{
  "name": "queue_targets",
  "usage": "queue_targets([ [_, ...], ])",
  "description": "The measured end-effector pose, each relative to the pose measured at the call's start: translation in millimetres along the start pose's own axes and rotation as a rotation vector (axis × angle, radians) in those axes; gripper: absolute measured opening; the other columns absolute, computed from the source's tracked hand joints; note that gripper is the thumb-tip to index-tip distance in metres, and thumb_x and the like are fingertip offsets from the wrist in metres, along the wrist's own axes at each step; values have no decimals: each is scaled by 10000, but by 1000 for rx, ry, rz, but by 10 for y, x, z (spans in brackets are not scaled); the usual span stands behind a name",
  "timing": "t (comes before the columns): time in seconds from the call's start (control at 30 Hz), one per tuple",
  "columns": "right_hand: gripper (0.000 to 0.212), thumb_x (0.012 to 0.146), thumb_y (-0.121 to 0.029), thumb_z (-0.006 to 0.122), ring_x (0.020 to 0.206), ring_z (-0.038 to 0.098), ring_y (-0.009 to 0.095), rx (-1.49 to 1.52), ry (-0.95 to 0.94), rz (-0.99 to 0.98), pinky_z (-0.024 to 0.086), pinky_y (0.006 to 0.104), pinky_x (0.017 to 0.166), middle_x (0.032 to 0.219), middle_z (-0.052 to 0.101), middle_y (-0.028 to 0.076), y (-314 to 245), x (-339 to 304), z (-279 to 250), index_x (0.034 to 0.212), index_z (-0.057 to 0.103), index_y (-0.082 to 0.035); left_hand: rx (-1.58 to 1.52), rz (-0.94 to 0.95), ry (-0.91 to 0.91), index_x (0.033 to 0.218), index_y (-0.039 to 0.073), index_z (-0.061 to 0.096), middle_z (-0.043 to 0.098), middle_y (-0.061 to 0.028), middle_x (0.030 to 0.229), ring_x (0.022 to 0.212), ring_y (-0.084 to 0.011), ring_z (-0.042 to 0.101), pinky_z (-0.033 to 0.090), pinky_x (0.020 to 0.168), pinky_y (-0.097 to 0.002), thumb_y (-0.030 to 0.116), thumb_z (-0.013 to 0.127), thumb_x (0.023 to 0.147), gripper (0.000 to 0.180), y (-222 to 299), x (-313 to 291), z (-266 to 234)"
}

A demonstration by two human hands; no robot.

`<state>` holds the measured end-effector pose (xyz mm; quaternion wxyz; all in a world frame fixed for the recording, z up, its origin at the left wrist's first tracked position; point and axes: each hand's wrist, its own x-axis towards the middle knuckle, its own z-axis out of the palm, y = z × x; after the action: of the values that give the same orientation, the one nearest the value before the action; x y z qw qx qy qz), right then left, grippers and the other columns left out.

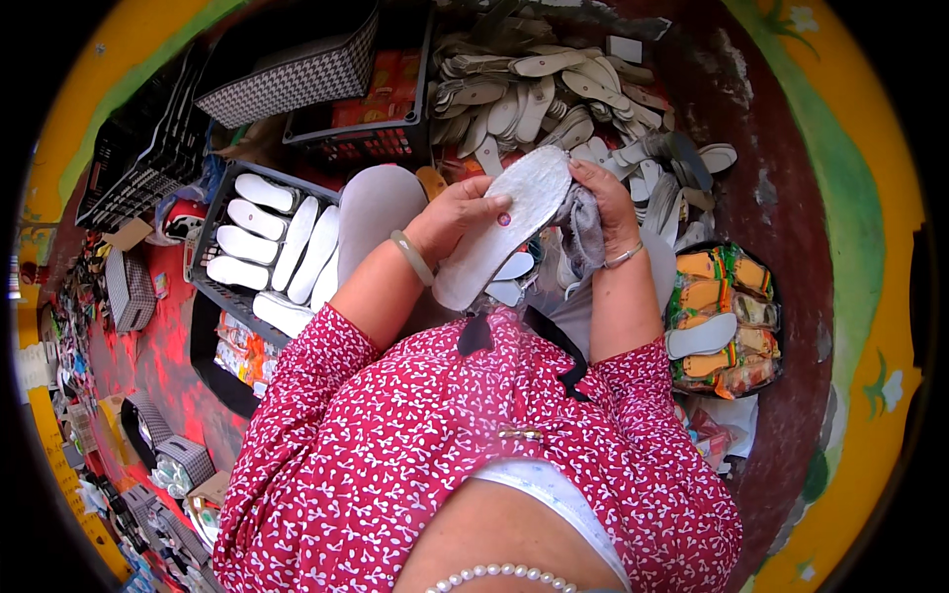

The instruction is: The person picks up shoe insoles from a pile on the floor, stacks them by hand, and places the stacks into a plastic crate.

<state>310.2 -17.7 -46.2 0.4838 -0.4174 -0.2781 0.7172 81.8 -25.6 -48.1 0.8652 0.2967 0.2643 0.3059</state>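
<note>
Held up over my lap is a white insole with a fleecy-looking top and a small dark round mark. My left hand grips its left edge, thumb on the upper face and fingers underneath. At its far right end, my right hand has closed fingers bunching a grey cloth, with the thumb against the insole's edge. The cloth hangs below those fingers. Partly hidden beneath the held insole, more pale insoles lie between my knees.
To the left, a dark crate holds several white insoles. Ahead is a heap of grey-white insoles, beside a black crate of red packets and a checked basket. A container of yellow packaged insoles stands at the right, near the wall.
</note>
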Motion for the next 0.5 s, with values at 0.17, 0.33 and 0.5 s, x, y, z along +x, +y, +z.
queue_targets([
  [0.17,240,888,-189,581,720,584,92,-178,19,-72,462,208,637,810,641,35,-13,-11,60,930,636,41,88,-43,55,1028,17,583,597,-2,771,722,-97,590,495,694,-236,141,612,855,216,20,-1,-16],
  [0.33,217,866,-176,612,731,560,72,-351,48,-115,442,203,678,821,644,27,23,-1,-27,898,658,34,188,-42,56,1012,19,593,594,3,768,712,-95,580,480,684,-220,146,627,844,213,-39,33,-99],
  [0.5,195,849,-158,569,635,599,130,-199,296,-94,487,258,588,755,632,58,-20,-30,-139,889,636,21,218,-32,96,1017,17,591,613,-21,795,705,-107,595,495,667,-231,160,617,844,226,-21,28,-59],
])
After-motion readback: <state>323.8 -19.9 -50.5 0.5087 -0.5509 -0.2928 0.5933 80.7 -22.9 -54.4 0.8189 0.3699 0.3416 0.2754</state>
